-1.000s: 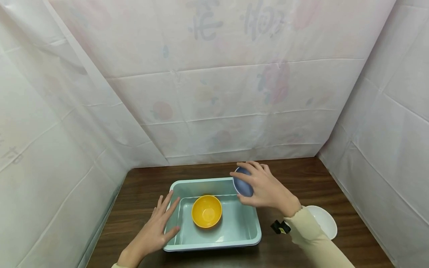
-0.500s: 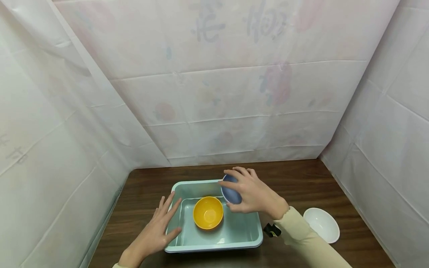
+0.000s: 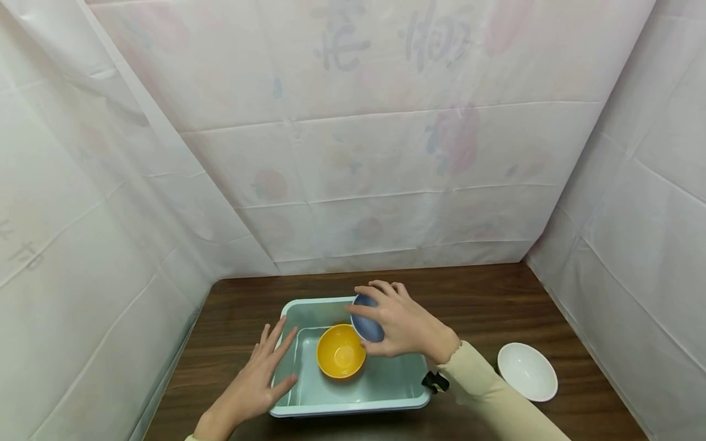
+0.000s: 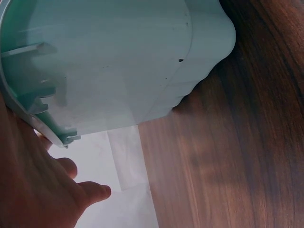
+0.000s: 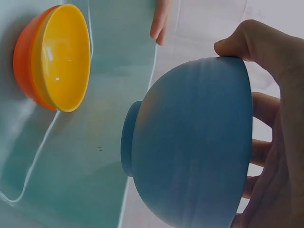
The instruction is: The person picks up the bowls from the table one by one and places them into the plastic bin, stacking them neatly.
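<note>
My right hand (image 3: pixel 399 321) grips a blue bowl (image 3: pixel 368 320) by its rim, tilted on its side above the basin. In the right wrist view, the blue bowl (image 5: pixel 190 142) shows its rounded outside and foot, with the thumb and fingers at the rim. Inside the light green basin (image 3: pixel 386 405) stands a yellow bowl (image 3: pixel 339 352), just left of the blue one. Its outside looks orange in the right wrist view; whether a second bowl is nested there I cannot tell. My left hand (image 3: pixel 250 380) lies with fingers spread at the basin's left rim.
A white bowl (image 3: pixel 527 372) sits on the dark wooden table (image 3: pixel 474 294) to the right of the basin, near my right sleeve (image 3: pixel 485 389). Pale printed sheets (image 3: pixel 386 153) hang behind the table and along both sides.
My right hand has carried the blue bowl leftward and slightly nearer, from the basin's back right corner to beside the yellow bowl. The left hand stays at the rim.
</note>
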Demonstrator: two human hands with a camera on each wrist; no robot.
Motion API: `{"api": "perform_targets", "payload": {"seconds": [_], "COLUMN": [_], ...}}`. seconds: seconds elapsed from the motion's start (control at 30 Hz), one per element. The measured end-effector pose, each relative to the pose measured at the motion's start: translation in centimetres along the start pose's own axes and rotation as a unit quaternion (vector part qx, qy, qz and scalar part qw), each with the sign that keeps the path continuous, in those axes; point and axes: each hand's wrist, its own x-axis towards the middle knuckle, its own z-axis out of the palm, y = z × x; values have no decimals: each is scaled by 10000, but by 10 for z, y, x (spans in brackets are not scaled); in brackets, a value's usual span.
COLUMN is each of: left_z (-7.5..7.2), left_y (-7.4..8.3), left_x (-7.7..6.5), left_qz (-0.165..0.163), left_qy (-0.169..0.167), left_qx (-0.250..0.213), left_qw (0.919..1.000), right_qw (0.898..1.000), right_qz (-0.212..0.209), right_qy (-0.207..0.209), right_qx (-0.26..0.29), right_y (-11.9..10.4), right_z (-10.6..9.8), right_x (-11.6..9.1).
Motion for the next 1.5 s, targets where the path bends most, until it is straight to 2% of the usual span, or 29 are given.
{"api": "perform_targets", "payload": {"seconds": [0.4,0.63,0.97,1.3,1.5], "left_z": [0,1,4,1,0], "left_y": [-2,1,-2,0,0], "left_x": [0,3,2,3,1], "left_qz": [5,32,80,98,19], "left_qy": [7,33,21,-24,-73], "left_qx": [97,89,107,163,117], "left_qw": [10000,9999,9999,9998,9999], "right_qw": [10000,9998,9991,9961,9940], "right_qz": [-64,-121,-173,-434,-603], "right_qy": [60,-50,-366,-743,-915], "right_qx": [45,-136,-104,-178,-9], "right_y": [-3,-5,-12,-14,-14], "right_z": [14,17,23,28,33], "right_x": [3,5,11,23,30]}}
